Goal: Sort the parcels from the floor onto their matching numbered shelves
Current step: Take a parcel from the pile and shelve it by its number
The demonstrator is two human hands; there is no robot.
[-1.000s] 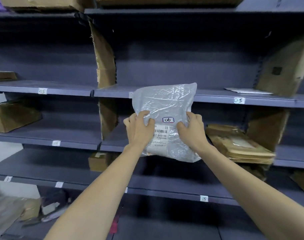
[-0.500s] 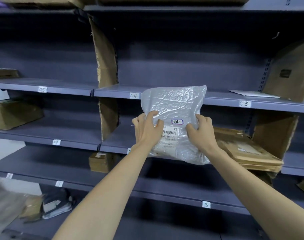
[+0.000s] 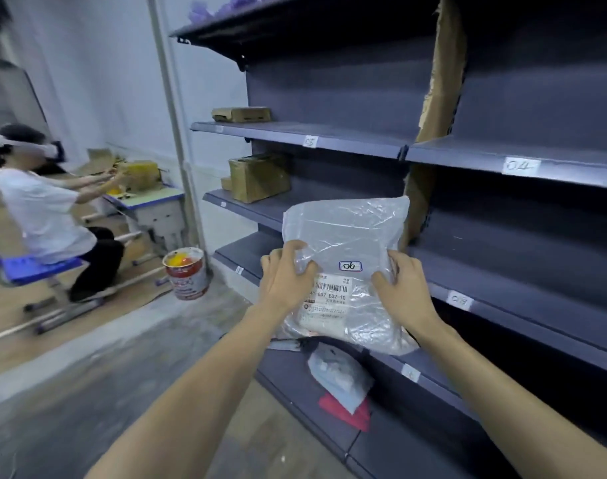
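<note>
Two hands on one parcel right now, so here's where I'm at. My left hand [image 3: 288, 273] and right hand [image 3: 404, 288] are both clamped on the crinkly clear-plastic mailer bag with the white shipping label [image 3: 343, 267], fingers curled over its front, one on each side edge. It's held up in the air between them, in front of the dark blue metal shelving [image 3: 537, 264], not resting on anything. Handwritten "06" sticker sits right between my two hands, so that's the shelf I'm after.

Progress-wise: tags I can actually read are "05" [image 3: 309, 141] up and left of my left hand, "04" [image 3: 521, 165] well above my right hand, and what looks like "09" [image 3: 459, 299] just past my right hand. No "06" tag readable from here; the small tags near my left hand are too blurry. So this one isn't placed yet and I'd guess I need to scan further along.

Done so far, going by what's sitting there: a flat brown cardboard box [image 3: 241, 114] on the "05" shelf, a bigger taped brown cardboard box [image 3: 259, 179] one level under it, and a grey poly bag on a red flat packet [image 3: 343, 382] on the bottom shelf below my hands. Can't see the floor pile, so no idea how many are left.
</note>
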